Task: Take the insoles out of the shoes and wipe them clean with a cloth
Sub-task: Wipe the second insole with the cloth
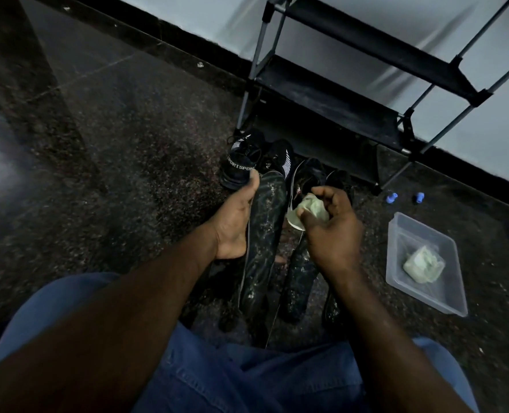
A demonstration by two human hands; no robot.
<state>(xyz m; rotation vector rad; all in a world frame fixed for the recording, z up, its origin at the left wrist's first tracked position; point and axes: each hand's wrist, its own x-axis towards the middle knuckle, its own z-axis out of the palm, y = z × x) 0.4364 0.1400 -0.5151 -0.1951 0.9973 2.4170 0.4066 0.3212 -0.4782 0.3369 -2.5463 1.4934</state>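
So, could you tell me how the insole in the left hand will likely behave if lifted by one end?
The insole looks thin at its pale edge, so it would probably bend and droop. The left hand holds it alone, so it is likely light. Its speckled grit may shed.

Glossy speckled stone floor, clear plastic tub, metal-tube rack w/ matt blk fabric shelves, soft cloth.
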